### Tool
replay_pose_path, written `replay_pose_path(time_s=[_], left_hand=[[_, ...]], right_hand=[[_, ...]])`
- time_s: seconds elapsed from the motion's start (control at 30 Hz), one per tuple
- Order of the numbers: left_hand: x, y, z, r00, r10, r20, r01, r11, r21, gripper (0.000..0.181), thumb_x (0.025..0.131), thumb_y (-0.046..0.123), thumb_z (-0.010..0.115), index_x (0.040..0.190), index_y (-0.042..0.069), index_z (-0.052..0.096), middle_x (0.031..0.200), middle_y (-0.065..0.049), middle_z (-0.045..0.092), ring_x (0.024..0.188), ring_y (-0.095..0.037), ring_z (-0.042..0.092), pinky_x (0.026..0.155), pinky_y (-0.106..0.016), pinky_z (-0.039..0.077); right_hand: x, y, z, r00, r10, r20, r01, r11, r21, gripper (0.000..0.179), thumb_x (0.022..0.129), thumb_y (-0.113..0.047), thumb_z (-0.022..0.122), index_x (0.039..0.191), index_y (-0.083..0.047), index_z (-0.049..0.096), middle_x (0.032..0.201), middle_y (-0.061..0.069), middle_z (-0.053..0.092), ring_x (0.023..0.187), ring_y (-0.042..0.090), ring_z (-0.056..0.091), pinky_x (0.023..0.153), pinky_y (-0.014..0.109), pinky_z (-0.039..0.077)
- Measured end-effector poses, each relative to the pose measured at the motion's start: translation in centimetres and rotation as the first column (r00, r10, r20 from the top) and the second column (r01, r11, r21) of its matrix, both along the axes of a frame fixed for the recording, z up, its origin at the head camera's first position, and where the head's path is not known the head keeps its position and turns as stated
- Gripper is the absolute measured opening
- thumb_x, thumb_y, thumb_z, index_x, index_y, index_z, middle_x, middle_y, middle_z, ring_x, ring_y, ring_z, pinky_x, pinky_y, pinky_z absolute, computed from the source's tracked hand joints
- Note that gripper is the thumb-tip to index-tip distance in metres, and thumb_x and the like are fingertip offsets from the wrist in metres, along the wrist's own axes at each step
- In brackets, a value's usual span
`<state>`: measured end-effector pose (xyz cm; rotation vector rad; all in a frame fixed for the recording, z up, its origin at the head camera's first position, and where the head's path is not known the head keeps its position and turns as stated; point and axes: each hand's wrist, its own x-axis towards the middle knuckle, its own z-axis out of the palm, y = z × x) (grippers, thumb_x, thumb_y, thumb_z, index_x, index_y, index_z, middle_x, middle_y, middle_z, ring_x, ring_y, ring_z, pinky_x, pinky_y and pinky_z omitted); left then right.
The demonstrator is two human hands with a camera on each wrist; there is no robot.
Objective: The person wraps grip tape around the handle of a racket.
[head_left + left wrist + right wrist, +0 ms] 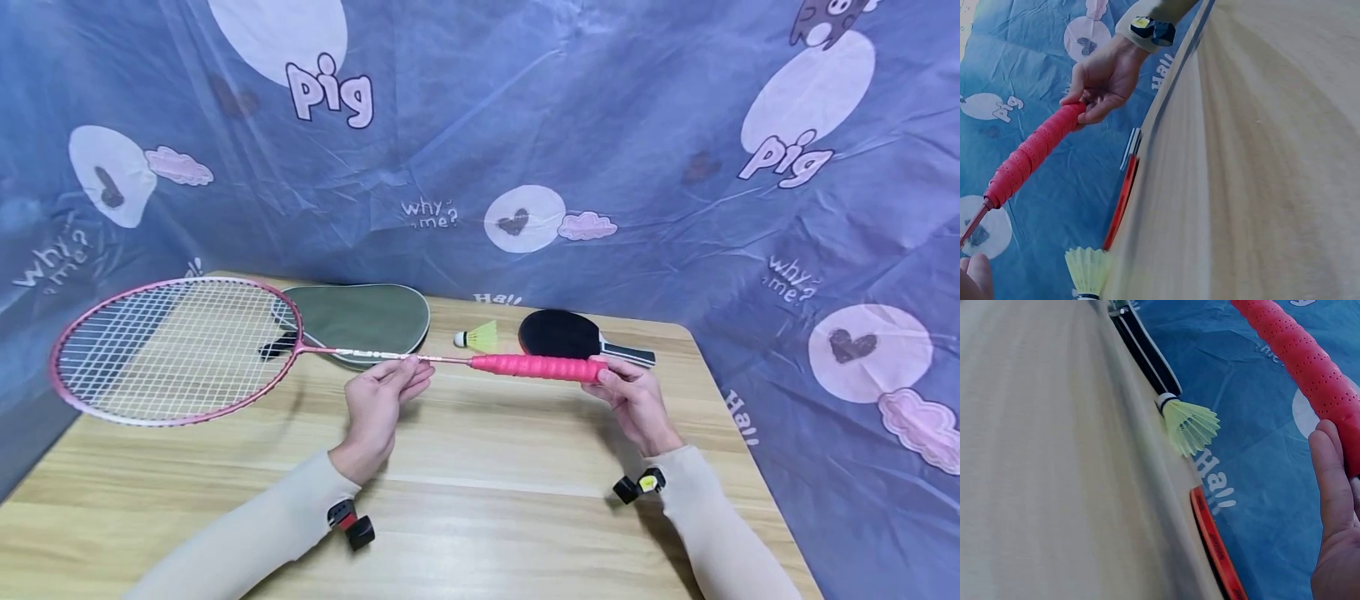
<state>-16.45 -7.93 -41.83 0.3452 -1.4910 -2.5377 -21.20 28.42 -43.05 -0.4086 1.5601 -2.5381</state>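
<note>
A badminton racket (537,367) with a pink wrapped grip is held up above the table, its strung head pointing left. My left hand (377,410) pinches the thin shaft between thumb and fingers. At the other end my right hand (632,402) holds the butt of the pink grip, which the left wrist view also shows in the fingers of that right hand (1107,78). Behind the racket, a yellow shuttlecock (480,337) lies on its side. To its right rests a table tennis paddle (558,333) with its black face up.
A green zipped racket case (360,312) lies at the back left, partly behind the racket. All of these rest on a wooden table (480,517). Blue printed cloth (450,150) hangs right behind the table's back edge and along its right side.
</note>
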Motion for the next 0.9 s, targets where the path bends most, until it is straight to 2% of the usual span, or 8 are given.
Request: replay_pose_path(time_s=[0.1, 0.23, 0.4, 0.53, 0.67, 0.77, 0.9], left_hand=[[0.5, -0.2, -0.2, 1.0, 0.018, 0.009, -0.018, 1.0, 0.012, 0.027, 0.094, 0.0, 0.068, 0.112, -0.019, 0.064, 0.085, -0.008, 0.08, 0.086, -0.021, 0.079, 0.089, -0.047, 0.058], [1.7, -0.3, -0.6, 0.999, 0.019, 0.049, -0.019, 1.0, -0.005, 0.019, 0.094, 0.0, 0.067, 0.107, -0.015, 0.066, 0.086, -0.009, 0.08, 0.086, -0.021, 0.079, 0.088, -0.044, 0.059], [3.7, -0.4, -1.4, 0.987, -0.003, 0.16, 0.006, 1.0, -0.02, 0.019, 0.095, 0.001, 0.065, 0.109, -0.012, 0.066, 0.09, -0.013, 0.08, 0.091, -0.024, 0.079, 0.089, -0.04, 0.06], [4.4, -0.6, -1.9, 0.968, -0.027, 0.249, 0.028, 1.0, 0.0, 0.024, 0.096, 0.002, 0.063, 0.116, -0.012, 0.062, 0.099, -0.017, 0.079, 0.095, -0.025, 0.078, 0.09, -0.037, 0.06], [4.8, -0.8, -2.4, 0.945, -0.049, 0.323, 0.049, 0.999, 0.008, 0.029, 0.097, 0.002, 0.06, 0.123, -0.011, 0.059, 0.11, -0.022, 0.075, 0.098, -0.023, 0.077, 0.09, -0.035, 0.06], [5.0, -0.8, -2.8, 0.931, -0.064, 0.361, 0.068, 0.998, 0.002, 0.032, 0.098, 0.001, 0.059, 0.127, -0.012, 0.058, 0.116, -0.025, 0.073, 0.101, -0.025, 0.076, 0.091, -0.035, 0.06], [5.1, -0.9, -3.3, 0.917, -0.077, 0.392, 0.084, 0.996, -0.002, 0.032, 0.097, 0.002, 0.06, 0.126, -0.012, 0.058, 0.116, -0.026, 0.073, 0.102, -0.026, 0.076, 0.09, -0.036, 0.06]], right_hand=[[0.7, 0.2, -0.3, 1.0, 0.024, 0.011, -0.024, 1.0, -0.007, 0.039, 0.098, 0.017, 0.043, 0.115, 0.001, 0.074, 0.11, 0.006, 0.078, 0.094, 0.016, 0.076, 0.084, 0.035, 0.062], [1.7, 0.4, -0.6, 0.998, 0.061, 0.032, -0.062, 0.997, 0.046, 0.038, 0.096, 0.018, 0.046, 0.114, -0.001, 0.074, 0.11, 0.006, 0.077, 0.094, 0.018, 0.077, 0.085, 0.034, 0.061], [2.7, 0.7, -1.0, 0.994, 0.08, 0.068, -0.088, 0.987, 0.132, 0.035, 0.095, 0.015, 0.052, 0.112, -0.005, 0.075, 0.108, 0.005, 0.078, 0.092, 0.017, 0.077, 0.083, 0.031, 0.061], [3.0, 0.6, -1.3, 0.993, 0.055, 0.104, -0.079, 0.969, 0.236, 0.032, 0.094, 0.011, 0.058, 0.108, -0.011, 0.077, 0.104, 0.0, 0.079, 0.091, 0.01, 0.076, 0.081, 0.026, 0.061], [3.2, 0.6, -1.7, 0.993, 0.007, 0.121, -0.054, 0.923, 0.381, 0.028, 0.091, 0.007, 0.066, 0.108, -0.012, 0.077, 0.099, -0.004, 0.08, 0.089, 0.002, 0.072, 0.078, 0.019, 0.06], [3.3, 0.6, -2.0, 0.993, -0.028, 0.117, -0.031, 0.879, 0.475, 0.024, 0.09, 0.002, 0.07, 0.113, -0.003, 0.075, 0.098, -0.006, 0.079, 0.088, 0.001, 0.069, 0.076, 0.016, 0.058], [3.2, 0.5, -2.2, 0.992, -0.072, 0.107, -0.005, 0.806, 0.592, 0.035, 0.087, -0.004, 0.076, 0.119, 0.009, 0.069, 0.096, -0.01, 0.077, 0.088, 0.002, 0.066, 0.077, 0.017, 0.056]])
